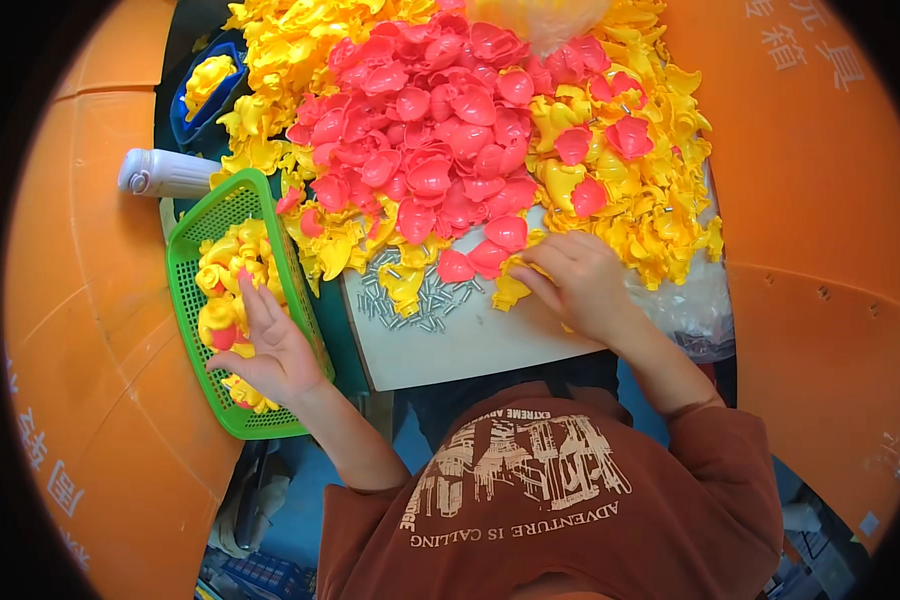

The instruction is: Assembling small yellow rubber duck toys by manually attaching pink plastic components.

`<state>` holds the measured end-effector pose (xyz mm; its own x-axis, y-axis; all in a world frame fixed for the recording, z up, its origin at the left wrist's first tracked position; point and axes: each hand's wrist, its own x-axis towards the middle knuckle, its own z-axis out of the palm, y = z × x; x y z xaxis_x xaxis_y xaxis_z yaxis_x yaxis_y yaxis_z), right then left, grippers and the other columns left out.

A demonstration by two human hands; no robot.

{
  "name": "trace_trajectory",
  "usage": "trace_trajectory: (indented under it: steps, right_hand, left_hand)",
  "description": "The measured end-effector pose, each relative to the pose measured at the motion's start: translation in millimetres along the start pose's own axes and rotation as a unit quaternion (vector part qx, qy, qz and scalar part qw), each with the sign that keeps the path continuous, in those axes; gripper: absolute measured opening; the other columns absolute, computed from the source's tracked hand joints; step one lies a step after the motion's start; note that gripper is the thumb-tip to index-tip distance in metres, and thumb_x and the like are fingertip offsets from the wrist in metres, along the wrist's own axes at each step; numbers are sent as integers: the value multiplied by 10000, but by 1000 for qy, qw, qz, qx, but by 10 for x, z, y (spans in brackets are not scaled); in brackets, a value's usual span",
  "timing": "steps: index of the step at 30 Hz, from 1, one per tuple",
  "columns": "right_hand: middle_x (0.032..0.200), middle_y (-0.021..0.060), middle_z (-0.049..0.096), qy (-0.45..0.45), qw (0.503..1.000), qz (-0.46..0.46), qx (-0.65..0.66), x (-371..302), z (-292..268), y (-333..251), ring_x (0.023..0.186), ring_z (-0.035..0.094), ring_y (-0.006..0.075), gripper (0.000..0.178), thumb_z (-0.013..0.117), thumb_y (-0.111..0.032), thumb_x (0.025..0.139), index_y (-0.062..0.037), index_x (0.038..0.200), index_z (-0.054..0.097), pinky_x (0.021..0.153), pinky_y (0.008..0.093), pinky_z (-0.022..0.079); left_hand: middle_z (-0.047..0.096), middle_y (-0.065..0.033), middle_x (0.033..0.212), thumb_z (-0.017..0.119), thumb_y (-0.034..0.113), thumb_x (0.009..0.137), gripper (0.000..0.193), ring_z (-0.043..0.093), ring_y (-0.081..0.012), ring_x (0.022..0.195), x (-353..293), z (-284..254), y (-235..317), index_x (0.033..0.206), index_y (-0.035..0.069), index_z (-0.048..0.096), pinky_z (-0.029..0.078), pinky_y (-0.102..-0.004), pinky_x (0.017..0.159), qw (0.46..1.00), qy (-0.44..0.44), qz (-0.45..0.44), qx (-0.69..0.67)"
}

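Note:
Over the green plastic basket (298, 290) at the left, my left hand (280, 355) is open with its fingers stretched out and nothing in them. Yellow plastic pieces with some pink parts (232, 262) lie in the basket under it. My right hand (585, 285) has its thumb and fingers pinched on a curved yellow plastic piece (510, 290) at the table's front part. Small metal pins (432, 308) lie scattered on the pale tabletop (470, 357) between the hands. A few pink shell-shaped pieces (487, 257) rest just beyond my right fingertips.
A large heap of pink shells (430, 130) covers the middle of the table, with yellow pieces (660, 190) piled around it. A white bottle (170, 173) lies beyond the basket, near a blue container (232, 100). Orange walls (820, 260) stand on both sides.

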<state>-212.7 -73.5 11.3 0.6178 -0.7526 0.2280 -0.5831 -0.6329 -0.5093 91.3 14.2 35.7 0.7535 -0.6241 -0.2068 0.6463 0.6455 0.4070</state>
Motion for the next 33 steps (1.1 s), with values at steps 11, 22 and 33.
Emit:
trace_trajectory:
  steps: [11,22,33]
  right_hand:
    - [746,59,523,-9,999,3,-47,-248,2,-6,670,548,225,229,721,-192,654,-68,784,578,557,335,430]
    - [754,53,546,85,991,-70,79,7,197,-61,681,525,222,190,711,-146,668,-74,807,604,592,352,424]
    - [690,73,540,-31,975,-2,-221,205,809,-427,720,538,228,78,588,-149,580,-77,603,607,606,344,406]
  left_hand:
    - [577,-165,1100,515,172,916,340,613,-244,963,-804,-74,-1131,1198,-13,468,533,-321,766,809,-178,-325,457]
    - [589,-99,978,470,64,915,234,593,-132,783,-527,-168,-739,1137,6,514,494,-254,664,861,-134,-218,440]
    - [563,-67,834,482,81,917,201,546,-100,646,-644,-267,-567,1102,7,514,438,-220,543,849,-134,-256,443]
